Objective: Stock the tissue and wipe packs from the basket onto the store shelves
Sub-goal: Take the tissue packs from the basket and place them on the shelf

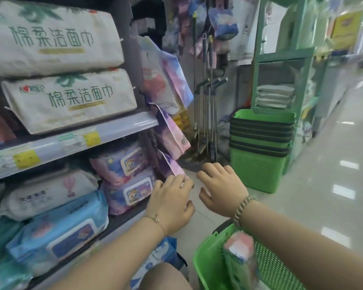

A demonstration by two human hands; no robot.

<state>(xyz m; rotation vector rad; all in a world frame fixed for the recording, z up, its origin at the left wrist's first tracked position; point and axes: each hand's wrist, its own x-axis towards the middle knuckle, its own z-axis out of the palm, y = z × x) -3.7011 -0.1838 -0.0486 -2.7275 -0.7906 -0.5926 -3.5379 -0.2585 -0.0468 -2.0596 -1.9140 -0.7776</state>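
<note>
Fingers of your left hand lie nearly straight against the lower corner of a pink-and-purple hanging pack, touching it without closing round it. Your right hand hovers just beside, over the floor, fingers loosely bent and apart, holding nothing (a bead bracelet circles that wrist). The hanging pack is the lowest of a column at the shelf end. Left of it, purple wipe packs sit stacked on the lower shelf; white tissue packs fill the upper shelf. Under your right forearm stands the green basket with one pack inside. Stacked green baskets stand farther along the aisle.
</note>
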